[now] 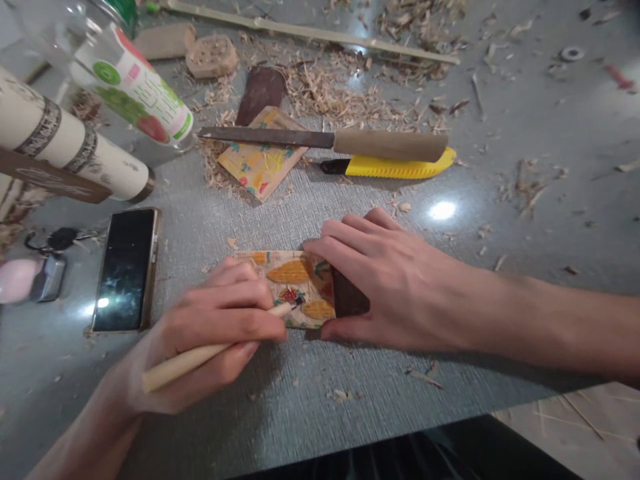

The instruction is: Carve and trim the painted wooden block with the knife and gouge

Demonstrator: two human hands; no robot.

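Observation:
My left hand [220, 320] is closed around a slim pale wooden handle [187, 367], held like a pen. Its small dark tip touches or nearly touches a painted wooden piece [287, 270] with yellow, red and green patterns; whether it is a brush or a blade I cannot tell. My right hand [373, 273] grips the right end of that piece between thumb and fingers, pressing it to the table. A dark brown section [350, 297] shows under the right palm. Part of the painted piece's left end is hidden by my left hand.
Beyond my hands lie a file [270, 137], a yellow utility knife [400, 165] and a second patterned piece [255, 167]. Wood shavings [325, 90] are scattered behind them. To the left are a phone [125, 270], keys [63, 238] and a plastic bottle [135, 93].

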